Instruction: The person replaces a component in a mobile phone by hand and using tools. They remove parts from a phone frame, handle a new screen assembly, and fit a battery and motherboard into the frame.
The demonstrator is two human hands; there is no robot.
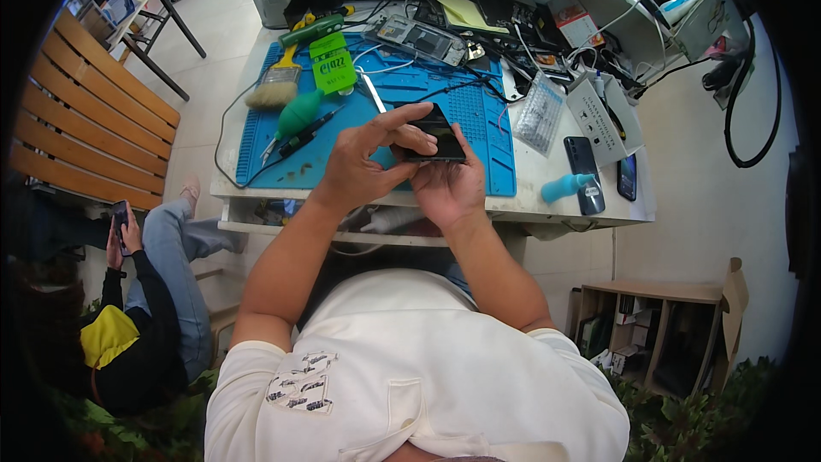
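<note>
Above the front of a blue work mat [466, 171], I hold a dark smartphone [446, 137] in both hands. My right hand [453, 193] cups it from below, with the thumb along its right edge. My left hand [363, 154] grips its left side; the fingers curl over the glass and partly cover it. Just beyond the left hand lies a silver pointed tool [374, 93]. A green rubber air blower [299, 113] and a thin black pen-like tool [308, 133] rest to the left of that hand.
A wide brush [278, 84], a green card [332, 64] and an opened phone [421, 41] lie farther back. Cables and parts crowd the back right. Two phones [584, 173] [627, 177] and a light-blue bottle [566, 188] sit right. A seated person [137, 317] is at left.
</note>
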